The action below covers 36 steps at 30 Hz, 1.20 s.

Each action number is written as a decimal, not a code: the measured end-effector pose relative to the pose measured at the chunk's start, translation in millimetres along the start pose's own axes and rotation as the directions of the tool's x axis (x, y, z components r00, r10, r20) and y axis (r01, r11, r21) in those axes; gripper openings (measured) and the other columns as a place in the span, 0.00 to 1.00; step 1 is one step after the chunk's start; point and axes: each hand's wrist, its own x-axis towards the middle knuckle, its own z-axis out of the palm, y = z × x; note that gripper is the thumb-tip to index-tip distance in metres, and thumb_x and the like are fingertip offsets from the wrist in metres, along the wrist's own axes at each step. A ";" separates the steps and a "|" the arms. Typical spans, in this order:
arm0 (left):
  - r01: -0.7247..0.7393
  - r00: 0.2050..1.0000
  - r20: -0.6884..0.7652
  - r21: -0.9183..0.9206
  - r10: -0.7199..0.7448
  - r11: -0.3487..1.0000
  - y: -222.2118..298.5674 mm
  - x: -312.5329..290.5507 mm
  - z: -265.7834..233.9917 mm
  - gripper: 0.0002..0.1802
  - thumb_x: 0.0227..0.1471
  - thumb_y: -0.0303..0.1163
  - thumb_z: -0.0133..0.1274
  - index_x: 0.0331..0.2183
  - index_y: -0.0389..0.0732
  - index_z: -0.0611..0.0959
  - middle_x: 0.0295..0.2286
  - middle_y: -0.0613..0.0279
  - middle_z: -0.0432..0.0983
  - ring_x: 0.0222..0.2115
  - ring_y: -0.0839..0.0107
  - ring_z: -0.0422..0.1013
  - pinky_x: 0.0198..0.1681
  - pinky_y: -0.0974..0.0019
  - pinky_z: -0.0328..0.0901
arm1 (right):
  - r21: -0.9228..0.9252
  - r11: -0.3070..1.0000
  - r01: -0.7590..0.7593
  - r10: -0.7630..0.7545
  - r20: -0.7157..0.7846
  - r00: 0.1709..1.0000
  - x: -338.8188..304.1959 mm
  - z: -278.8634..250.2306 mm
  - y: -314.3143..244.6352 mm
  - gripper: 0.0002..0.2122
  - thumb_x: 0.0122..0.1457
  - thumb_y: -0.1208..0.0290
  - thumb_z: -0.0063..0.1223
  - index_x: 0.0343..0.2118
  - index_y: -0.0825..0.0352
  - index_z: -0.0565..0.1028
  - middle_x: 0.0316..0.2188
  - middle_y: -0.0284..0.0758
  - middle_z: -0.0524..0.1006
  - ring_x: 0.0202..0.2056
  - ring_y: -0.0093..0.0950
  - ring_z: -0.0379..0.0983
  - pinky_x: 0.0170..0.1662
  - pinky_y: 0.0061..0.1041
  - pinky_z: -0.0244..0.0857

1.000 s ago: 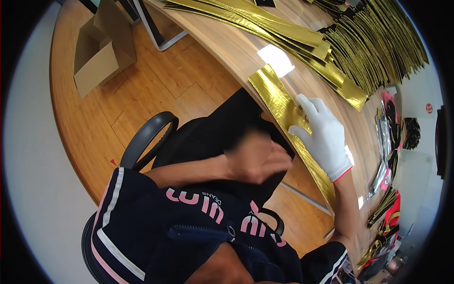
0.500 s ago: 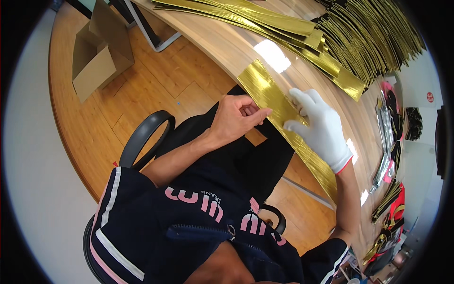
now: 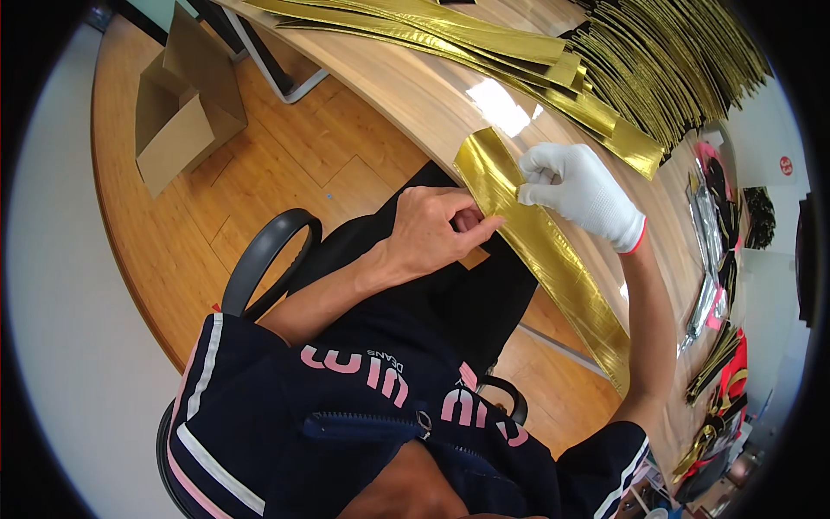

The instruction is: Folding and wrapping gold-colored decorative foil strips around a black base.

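Note:
A long, shiny gold strip [image 3: 558, 259] lies slantwise along the near table edge, its far end bent up a little. Bare, my left hand [image 3: 437, 225] has the strip's near edge pinched between thumb and fingers; its fingertips are partly hidden beneath. My right hand [image 3: 581, 192], in a white glove with a red cuff, has thumb and fingers pressed together at the strip's opposite edge, across from the left.
Gold strips [image 3: 519, 52] are spread over the far side of the wooden table [image 3: 406, 82]. Beside them stands a thick row of folded gold pieces [image 3: 666, 69]. Silver and pink packets [image 3: 707, 277] lie at the right. An open cardboard box [image 3: 186, 130] sits on the floor.
My right hand has moved away from me along the strip, and its spread fingers have closed at the edge. The strip's far end has shifted slightly nearer and bent. My left hand keeps its pinch.

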 end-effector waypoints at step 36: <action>-0.292 0.950 -0.036 0.261 0.311 0.920 19.3 6.4 6.4 0.10 0.45 0.20 0.67 0.33 0.38 0.85 0.32 0.62 0.80 0.29 0.64 0.78 0.31 0.63 0.72 | -0.203 0.750 0.630 -0.650 -0.043 0.759 11.0 -6.3 42.6 0.06 0.52 0.80 0.64 0.30 0.68 0.77 0.27 0.38 0.77 0.30 0.39 0.73 0.36 0.31 0.70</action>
